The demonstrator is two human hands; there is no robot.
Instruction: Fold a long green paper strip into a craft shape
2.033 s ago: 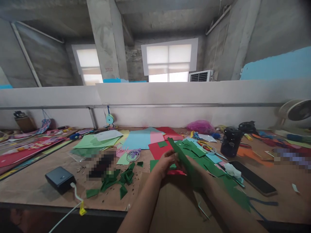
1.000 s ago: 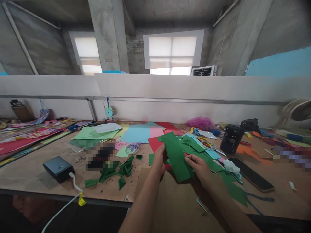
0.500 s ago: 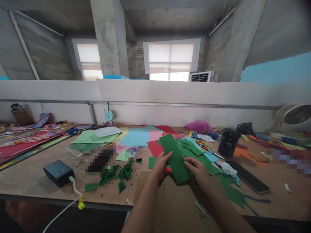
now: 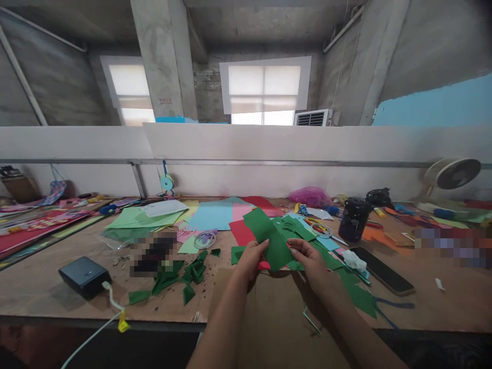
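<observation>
- green paper strip (image 4: 267,237) held up just above the table (image 4: 57,287), centre of view, tilted, far end pointing away and to the left
- left hand (image 4: 250,259) pinches strip's left edge, thumb on top, other fingers curled under
- right hand (image 4: 309,259) pinches the strip's lower right edge, fingertips pressed together on the paper
- red paper (image 4: 240,231) lies under and behind the strip; loose green sheets (image 4: 303,230) just right of it
- folded green scraps (image 4: 184,274) on the table left of the left hand
- scissors (image 4: 321,229) beyond the green sheets, dark jar (image 4: 352,220) further right
- phone (image 4: 380,269) flat, right of the right hand, white wad (image 4: 354,261) beside it
- black box (image 4: 83,277) with white cable (image 4: 111,302) near left, well apart from hands
- light blue sheet (image 4: 213,215) and pale green sheets (image 4: 142,218) at back
</observation>
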